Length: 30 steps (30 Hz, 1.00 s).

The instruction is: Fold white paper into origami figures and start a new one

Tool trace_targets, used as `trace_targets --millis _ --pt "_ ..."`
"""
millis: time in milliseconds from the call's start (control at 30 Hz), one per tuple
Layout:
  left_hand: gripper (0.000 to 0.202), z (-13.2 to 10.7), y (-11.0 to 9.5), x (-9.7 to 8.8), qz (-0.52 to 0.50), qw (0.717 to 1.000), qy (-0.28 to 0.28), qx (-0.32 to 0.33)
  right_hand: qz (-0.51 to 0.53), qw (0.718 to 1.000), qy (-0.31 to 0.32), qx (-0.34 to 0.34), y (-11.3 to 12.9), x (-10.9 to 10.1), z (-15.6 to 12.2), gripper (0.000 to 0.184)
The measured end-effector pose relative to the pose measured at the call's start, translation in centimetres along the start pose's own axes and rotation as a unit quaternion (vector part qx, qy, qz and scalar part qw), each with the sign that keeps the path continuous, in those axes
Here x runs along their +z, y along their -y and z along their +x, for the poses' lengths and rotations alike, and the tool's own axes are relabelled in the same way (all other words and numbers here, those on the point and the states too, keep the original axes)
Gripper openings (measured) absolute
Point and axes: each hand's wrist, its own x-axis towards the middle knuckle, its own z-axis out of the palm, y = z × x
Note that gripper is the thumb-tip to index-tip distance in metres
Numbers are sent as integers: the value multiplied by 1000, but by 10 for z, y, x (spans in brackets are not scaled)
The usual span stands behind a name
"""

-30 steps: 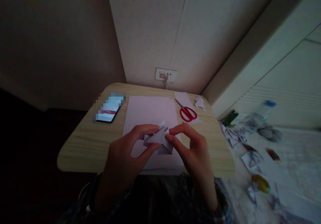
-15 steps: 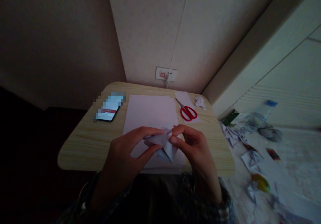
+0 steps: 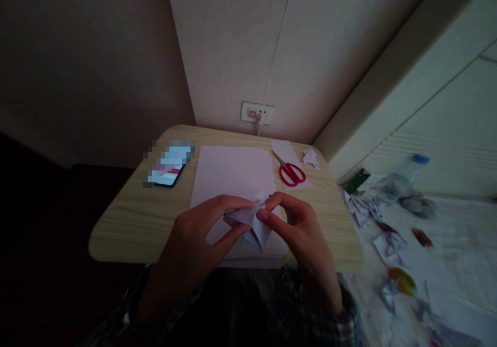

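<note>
A piece of folded white paper point(image 3: 254, 229) with pointed flaps is held above a stack of white sheets point(image 3: 233, 168). My left hand point(image 3: 207, 228) pinches its left side between thumb and fingers. On the other side my right hand point(image 3: 297, 222) grips the upper right part, thumb pressed against the front folds. Fingers of both hands cover some of the folds. Red-handled scissors point(image 3: 292, 174) lie on a smaller strip of paper point(image 3: 285, 150), beyond my right hand. Close by them sits a small folded paper figure point(image 3: 309, 157).
A phone point(image 3: 171, 165) with a lit, blurred screen rests at the left of the wooden table point(image 3: 128, 222). Behind, a plug is in the wall socket point(image 3: 257, 113). On the right lie more folded papers point(image 3: 359, 210), a blue-capped bottle point(image 3: 402, 178) and a dark bundle point(image 3: 417, 205).
My right thumb has slid slightly left across the folded paper's front. The paper's lower point has shifted a little left. My left hand keeps nearly the same hold.
</note>
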Motion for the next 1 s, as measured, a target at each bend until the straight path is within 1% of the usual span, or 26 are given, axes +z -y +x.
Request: trace_targets --millis 167,233,467,700,900,933,1000 --pt "23 1 3 1 3 1000 2 0 -72 997 -21 -19 3 4 -2 18" --pt "22 2 4 1 2 1000 7 -3 -87 995 -30 -29 4 5 -2 18" --pt "21 0 3 -2 -16 1000 17 -7 -54 999 -1 -4 2 4 -2 21" --pt "21 0 3 -2 -37 999 26 -14 -76 997 -12 -16 4 5 -4 23" --pt "22 1 3 -3 -66 996 30 -57 -106 992 -41 -45 6 9 -6 21" --pt "22 2 3 -3 -73 995 32 -66 -102 993 -38 -44 6 8 -6 20" --pt "22 2 3 -2 -87 992 37 -83 -79 996 -12 -35 4 7 -6 17"
